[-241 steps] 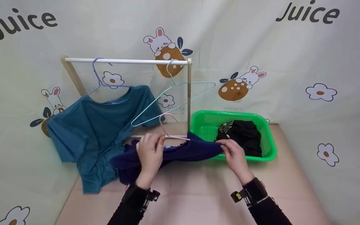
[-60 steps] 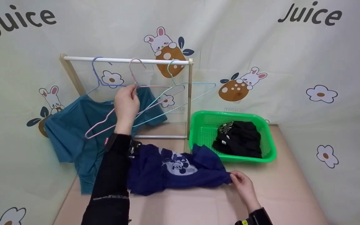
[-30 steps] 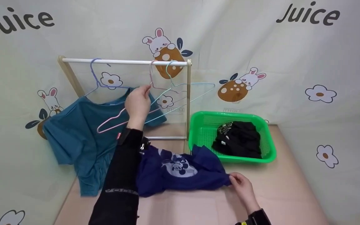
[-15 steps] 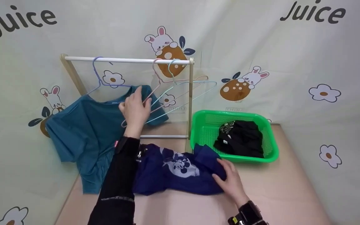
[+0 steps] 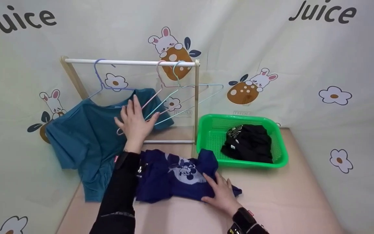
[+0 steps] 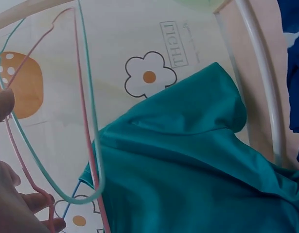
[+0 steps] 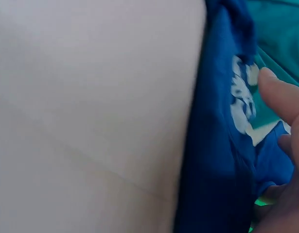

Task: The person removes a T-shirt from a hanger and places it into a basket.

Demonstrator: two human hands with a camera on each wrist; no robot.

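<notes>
My left hand point(image 5: 135, 125) is spread in front of the lower left part of a pink hanger point(image 5: 152, 97), which hangs bare on the white rail. In the left wrist view its fingers lie beside the pink wire; light contact cannot be ruled out. Just right of it hangs a bare mint hanger point(image 5: 161, 104). A teal shirt point(image 5: 93, 130) hangs on a blue hanger point(image 5: 99, 77) at the left. My right hand point(image 5: 222, 195), fingers apart, is over the right end of a crumpled navy shirt point(image 5: 156, 185) with a pale cartoon print, lying on the table.
A small rack with wooden posts point(image 5: 196, 107) and a white rail point(image 5: 128, 62) stands at the back left. Right of it is a green basket point(image 5: 282, 146) holding a black garment point(image 5: 252, 143). Printed cloth point(image 5: 304, 58) backs the table point(image 5: 291, 201).
The pink hanger went from above the navy shirt onto the rail, then slid right beside the mint hanger. My left hand released it. My right hand let go of the navy cloth and moved left.
</notes>
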